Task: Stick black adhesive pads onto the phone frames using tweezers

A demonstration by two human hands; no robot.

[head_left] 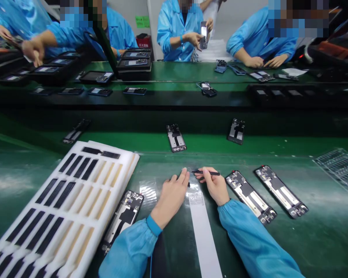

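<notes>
Tweezers point(206, 173) pinched over the white strip point(202, 231)

Right hand point(214, 186) clenched on them, fingers point(205, 174) tight, tip aimed left at the left hand point(170, 200), its fingers point(183, 174) relaxed and open, almost meeting the tip! Both hands work right at the strip's top end. Open phone frame point(122, 222) just left, second frame point(251, 197) just right, foam tray point(60, 208) beyond, and green desk point(321, 247) running on past a third frame point(281, 192).

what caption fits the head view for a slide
Right hand holds slim black tool beside left hand, between open phone frames
</notes>
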